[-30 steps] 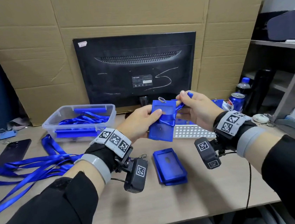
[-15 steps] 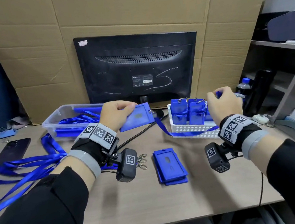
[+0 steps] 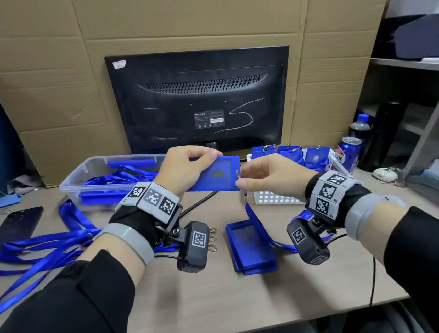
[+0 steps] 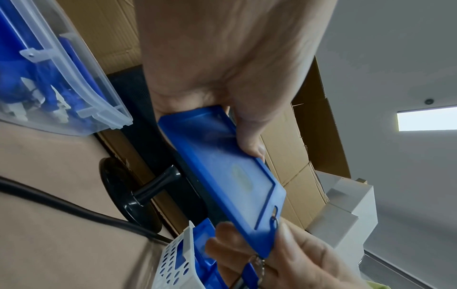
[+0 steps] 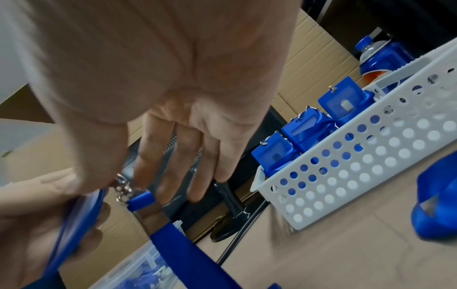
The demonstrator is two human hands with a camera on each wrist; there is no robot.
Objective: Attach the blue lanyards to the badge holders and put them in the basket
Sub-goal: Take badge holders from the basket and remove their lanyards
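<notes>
Left hand (image 3: 185, 167) grips holder (image 3: 215, 176), long axis level, slot end toward right hand (image 3: 269, 177) pinching clip (image 5: 123, 187) there.

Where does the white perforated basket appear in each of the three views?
Head: white basket right of centre, behind the right hand.
Left wrist: a corner at the bottom.
Right wrist: right side, holding finished holders.
Shared landmark: the monitor stand.

brown cardboard sheets (image 3: 195, 13) behind black monitor (image 3: 202, 99) on beige desk (image 3: 228, 302); grey shelving (image 3: 424, 104) right; ceiling light (image 4: 426, 118).
</notes>
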